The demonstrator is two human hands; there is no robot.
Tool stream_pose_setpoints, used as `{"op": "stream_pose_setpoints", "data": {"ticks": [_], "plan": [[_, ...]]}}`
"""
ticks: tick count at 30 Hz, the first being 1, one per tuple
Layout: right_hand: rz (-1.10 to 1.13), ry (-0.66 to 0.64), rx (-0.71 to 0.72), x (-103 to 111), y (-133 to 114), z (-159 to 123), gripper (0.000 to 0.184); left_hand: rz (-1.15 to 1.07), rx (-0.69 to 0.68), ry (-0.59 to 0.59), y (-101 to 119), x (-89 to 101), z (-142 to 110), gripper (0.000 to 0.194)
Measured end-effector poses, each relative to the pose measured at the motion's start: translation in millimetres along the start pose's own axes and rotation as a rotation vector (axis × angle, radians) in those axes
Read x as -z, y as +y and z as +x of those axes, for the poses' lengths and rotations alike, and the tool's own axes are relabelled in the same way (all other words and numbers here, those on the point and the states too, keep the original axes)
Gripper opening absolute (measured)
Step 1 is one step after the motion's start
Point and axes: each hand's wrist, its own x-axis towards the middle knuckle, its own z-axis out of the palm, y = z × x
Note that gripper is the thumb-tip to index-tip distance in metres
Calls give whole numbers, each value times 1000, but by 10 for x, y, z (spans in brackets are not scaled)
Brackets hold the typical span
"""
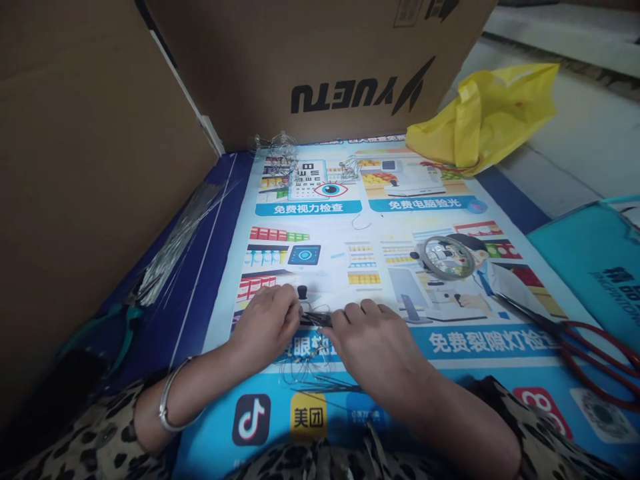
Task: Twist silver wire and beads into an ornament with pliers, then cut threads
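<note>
Over the printed mat, my left hand (270,323) is closed, its fingers pinched at the end of a thin wire piece that I cannot make out clearly. My right hand (375,330) wraps around small dark pliers (315,319), whose jaws point left toward my left fingertips. The handles are hidden under the palm. Beneath both hands lies a tangle of thin wire with small beads (305,357), some loose strands trailing toward my body.
A shallow round dish (449,258) of clear beads stands right of centre. Red-handled scissors (595,353) lie at right. Teal-handled pliers (120,327) and a bundle of straight wires (180,233) are left. Wire pieces (283,150), cardboard (340,60) and a yellow bag (480,120) are behind.
</note>
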Motion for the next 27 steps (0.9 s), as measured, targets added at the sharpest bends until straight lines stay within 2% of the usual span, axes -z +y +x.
{"op": "stream_pose_setpoints", "data": {"ticks": [9, 17, 27], "plan": [[-14, -12, 6, -48, -38, -8, 18, 18, 43, -6, 21, -45, -26, 14], [-80, 6, -10, -6, -142, 11, 4, 95, 44, 11, 5, -77, -46, 12], [-213, -23, -20, 63, -318, 26, 14, 158, 6, 36, 31, -75, -88, 13]]}}
